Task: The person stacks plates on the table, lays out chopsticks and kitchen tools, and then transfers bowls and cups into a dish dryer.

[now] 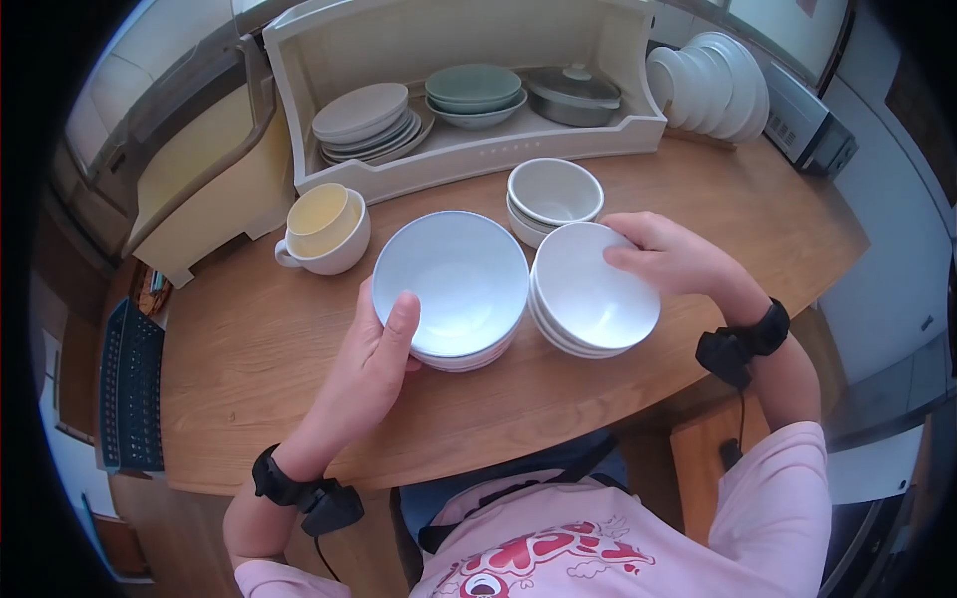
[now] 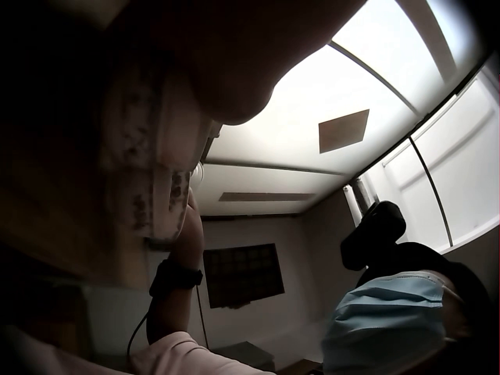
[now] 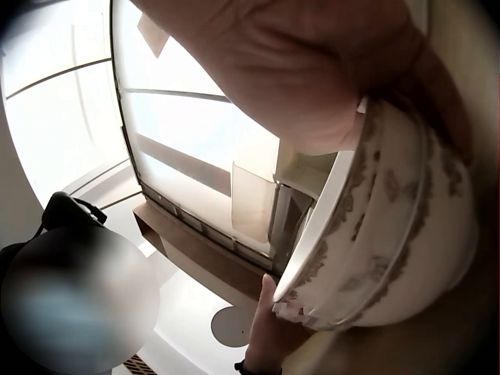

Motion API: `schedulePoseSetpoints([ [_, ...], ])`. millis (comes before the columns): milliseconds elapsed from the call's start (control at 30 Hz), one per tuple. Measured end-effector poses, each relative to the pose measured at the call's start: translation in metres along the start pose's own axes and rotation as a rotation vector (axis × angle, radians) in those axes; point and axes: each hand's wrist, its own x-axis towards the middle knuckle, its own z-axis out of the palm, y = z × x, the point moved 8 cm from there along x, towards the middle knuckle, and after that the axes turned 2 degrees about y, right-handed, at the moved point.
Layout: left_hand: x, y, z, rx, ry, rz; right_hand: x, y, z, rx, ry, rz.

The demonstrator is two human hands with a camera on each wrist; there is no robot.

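Note:
A stack of wide white bowls point(image 1: 454, 284) stands mid-table; my left hand point(image 1: 374, 364) grips its left side, thumb over the rim. Touching or nearly touching it on the right is a second stack of white bowls point(image 1: 596, 289). My right hand point(image 1: 673, 254) holds that stack at its upper right, thumb inside the rim and fingers hidden behind. In the right wrist view the right hand point(image 3: 312, 70) curls round patterned bowls point(image 3: 383, 226). The left wrist view is dark, with the left hand point(image 2: 234, 55) beside stacked bowls point(image 2: 144, 172).
Behind are smaller stacked bowls point(image 1: 555, 191) and a yellow cup point(image 1: 324, 221) inside a white cup point(image 1: 349, 254). A cream rack point(image 1: 478, 152) holds plates, green bowls and a lidded pot. Upright plates point(image 1: 743, 90) stand at back right, a teal basket point(image 1: 132, 389) at left.

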Motion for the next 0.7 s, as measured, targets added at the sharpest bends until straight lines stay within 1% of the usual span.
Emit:
schedulePoseSetpoints([
  [33, 0.001, 0.001, 0.000, -0.031, 0.010, 0.019, -0.001, 0.003, -0.004, -0.006, 0.000, 0.000],
  [100, 0.004, -0.001, -0.006, -0.068, 0.017, 0.039, -0.003, 0.014, -0.013, 0.004, 0.022, 0.060],
  [167, 0.006, 0.006, -0.045, 0.155, 0.256, 0.254, -0.004, 0.024, -0.021, -0.004, 0.040, 0.075],
  [233, 0.002, 0.016, -0.083, 0.261, 0.459, 0.299, -0.004, 0.038, -0.029, -0.007, 0.058, 0.090],
  [300, 0.001, 0.011, -0.120, 0.370, 0.632, 0.330, -0.002, 0.053, -0.037, 0.076, 0.061, 0.127],
  [333, 0.004, 0.005, -0.134, 0.371, 0.631, 0.328, -0.002, 0.054, -0.040, 0.077, 0.060, 0.129],
  [400, 0.009, -0.012, -0.162, 0.497, 0.677, 0.246, -0.003, 0.056, -0.047, 0.051, 0.061, 0.147],
  [433, 0.016, -0.027, -0.176, 0.500, 0.678, 0.247, -0.002, 0.057, -0.049, 0.053, 0.062, 0.144],
  [467, 0.029, -0.048, -0.183, 0.454, 0.593, 0.241, -0.002, 0.062, -0.053, 0.045, 0.077, 0.169],
  [500, 0.039, -0.060, -0.184, 0.407, 0.509, 0.232, -0.002, 0.066, -0.056, 0.037, 0.090, 0.193],
  [533, 0.041, -0.058, -0.181, 0.406, 0.514, 0.231, -0.002, 0.068, -0.057, 0.034, 0.087, 0.190],
  [600, 0.054, -0.057, -0.152, 0.166, 0.305, 0.193, -0.001, 0.072, -0.065, 0.055, 0.112, 0.166],
  [633, 0.057, -0.055, -0.148, 0.161, 0.316, 0.191, -0.001, 0.074, -0.067, 0.048, 0.105, 0.160],
  [700, 0.063, -0.056, -0.139, 0.178, 0.268, 0.126, -0.001, 0.078, -0.072, 0.057, 0.128, 0.154],
])
